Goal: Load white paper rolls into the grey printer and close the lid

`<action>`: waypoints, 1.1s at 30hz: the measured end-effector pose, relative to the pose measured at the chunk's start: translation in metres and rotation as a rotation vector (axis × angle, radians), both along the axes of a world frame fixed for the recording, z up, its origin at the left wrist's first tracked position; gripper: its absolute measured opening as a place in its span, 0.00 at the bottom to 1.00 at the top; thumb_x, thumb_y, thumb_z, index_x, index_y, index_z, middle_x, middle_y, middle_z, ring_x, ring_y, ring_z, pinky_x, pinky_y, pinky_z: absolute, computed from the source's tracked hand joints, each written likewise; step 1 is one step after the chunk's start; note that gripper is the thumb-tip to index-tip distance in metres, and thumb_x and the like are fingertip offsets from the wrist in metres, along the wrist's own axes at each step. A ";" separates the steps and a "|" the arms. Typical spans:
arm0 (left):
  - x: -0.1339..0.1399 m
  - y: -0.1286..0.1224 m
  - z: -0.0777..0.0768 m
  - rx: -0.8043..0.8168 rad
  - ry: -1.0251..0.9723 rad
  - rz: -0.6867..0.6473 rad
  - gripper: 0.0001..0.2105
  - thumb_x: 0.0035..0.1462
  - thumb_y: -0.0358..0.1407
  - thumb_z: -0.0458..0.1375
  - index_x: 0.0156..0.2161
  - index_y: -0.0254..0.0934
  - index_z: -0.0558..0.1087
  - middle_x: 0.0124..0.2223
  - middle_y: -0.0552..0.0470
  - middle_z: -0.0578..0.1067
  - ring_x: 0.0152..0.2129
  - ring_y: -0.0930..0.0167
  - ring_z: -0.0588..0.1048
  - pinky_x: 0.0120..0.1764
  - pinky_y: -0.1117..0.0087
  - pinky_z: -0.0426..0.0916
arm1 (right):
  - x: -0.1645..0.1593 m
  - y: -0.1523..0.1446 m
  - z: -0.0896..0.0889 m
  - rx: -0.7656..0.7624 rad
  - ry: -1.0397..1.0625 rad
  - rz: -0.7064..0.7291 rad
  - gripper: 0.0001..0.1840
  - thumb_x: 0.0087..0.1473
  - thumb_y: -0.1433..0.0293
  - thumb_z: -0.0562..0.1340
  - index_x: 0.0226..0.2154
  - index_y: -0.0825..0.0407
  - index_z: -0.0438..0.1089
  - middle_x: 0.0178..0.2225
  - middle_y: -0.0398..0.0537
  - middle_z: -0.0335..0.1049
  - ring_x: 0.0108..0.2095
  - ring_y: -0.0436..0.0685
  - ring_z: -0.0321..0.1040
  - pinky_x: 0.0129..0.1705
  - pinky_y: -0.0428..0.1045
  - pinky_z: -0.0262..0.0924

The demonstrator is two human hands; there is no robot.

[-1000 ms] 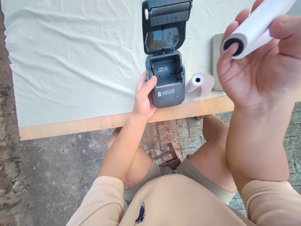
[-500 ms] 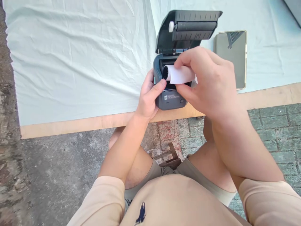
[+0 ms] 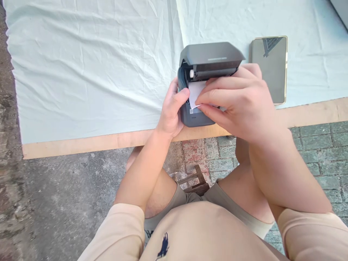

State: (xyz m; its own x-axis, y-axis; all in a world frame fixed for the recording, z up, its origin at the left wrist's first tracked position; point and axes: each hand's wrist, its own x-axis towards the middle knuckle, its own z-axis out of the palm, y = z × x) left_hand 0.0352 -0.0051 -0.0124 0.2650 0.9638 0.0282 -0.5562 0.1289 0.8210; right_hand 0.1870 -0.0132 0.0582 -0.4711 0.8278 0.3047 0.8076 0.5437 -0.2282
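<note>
A small dark grey label printer (image 3: pixel 199 119) stands at the front edge of the table, its hinged lid (image 3: pixel 212 54) partly lowered over the paper bay. My left hand (image 3: pixel 172 108) grips the printer's left side, with the thumb over the rim of the bay. White paper (image 3: pixel 195 90) from the roll lies in the bay, and its loose end reaches over the front edge. My right hand (image 3: pixel 239 98) pinches that paper end between thumb and fingers, while the back of this hand is close under the lid's right side. The rest of the roll is hidden.
A phone (image 3: pixel 269 69) in a clear-edged case lies to the right of the printer. Pale blue cloth (image 3: pixel 95 72) covers the table, leaving a bare wooden front edge (image 3: pixel 81 142). A grey object (image 3: pixel 341 11) shows at the top right corner.
The paper roll has gone down into the printer. The lid has swung down towards the bay. My right hand has shifted its hold from the roll to the paper's end.
</note>
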 end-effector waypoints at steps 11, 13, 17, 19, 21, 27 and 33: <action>-0.001 0.002 -0.009 0.021 0.137 -0.033 0.29 0.46 0.46 0.63 0.52 0.48 0.56 0.44 0.55 0.69 0.54 0.61 0.70 0.55 0.55 0.66 | 0.011 -0.010 -0.009 0.177 0.073 0.158 0.11 0.58 0.67 0.59 0.26 0.45 0.74 0.34 0.32 0.76 0.31 0.48 0.61 0.38 0.50 0.50; -0.002 0.003 -0.010 0.031 0.136 -0.031 0.31 0.45 0.47 0.63 0.53 0.49 0.55 0.45 0.55 0.69 0.55 0.61 0.70 0.55 0.56 0.66 | 0.010 -0.010 -0.009 0.135 0.086 0.156 0.11 0.58 0.66 0.59 0.27 0.45 0.74 0.34 0.33 0.75 0.32 0.48 0.62 0.38 0.50 0.51; -0.003 0.004 -0.012 0.063 0.155 -0.028 0.37 0.40 0.47 0.67 0.54 0.49 0.55 0.51 0.52 0.70 0.57 0.59 0.68 0.54 0.59 0.68 | 0.010 -0.010 -0.008 0.028 0.149 0.168 0.10 0.57 0.61 0.59 0.28 0.44 0.73 0.36 0.35 0.75 0.34 0.50 0.66 0.39 0.52 0.54; -0.003 0.004 -0.013 0.052 0.179 -0.024 0.39 0.38 0.48 0.68 0.55 0.50 0.55 0.54 0.51 0.69 0.58 0.57 0.67 0.53 0.59 0.69 | 0.012 -0.012 -0.006 0.015 0.278 0.111 0.13 0.55 0.60 0.60 0.23 0.47 0.70 0.28 0.38 0.73 0.29 0.51 0.65 0.36 0.53 0.55; -0.004 0.004 -0.013 0.050 0.185 -0.036 0.42 0.35 0.50 0.69 0.56 0.50 0.56 0.56 0.50 0.68 0.60 0.56 0.65 0.53 0.59 0.69 | 0.013 -0.015 -0.004 0.053 0.456 -0.035 0.17 0.56 0.61 0.59 0.19 0.50 0.65 0.20 0.41 0.66 0.25 0.51 0.64 0.33 0.53 0.57; -0.007 0.003 -0.010 0.105 0.187 -0.139 0.44 0.36 0.46 0.70 0.58 0.49 0.53 0.59 0.49 0.67 0.62 0.55 0.62 0.53 0.59 0.70 | 0.020 -0.009 -0.005 0.090 0.593 -0.243 0.05 0.54 0.65 0.58 0.33 0.48 0.66 0.35 0.47 0.69 0.41 0.57 0.68 0.39 0.53 0.63; -0.007 -0.002 -0.003 0.142 0.083 -0.225 0.34 0.44 0.40 0.66 0.56 0.48 0.56 0.56 0.52 0.69 0.63 0.56 0.61 0.50 0.61 0.73 | 0.023 -0.002 -0.006 -0.182 0.352 -0.065 0.25 0.51 0.62 0.62 0.52 0.46 0.59 0.52 0.48 0.65 0.51 0.57 0.66 0.47 0.52 0.65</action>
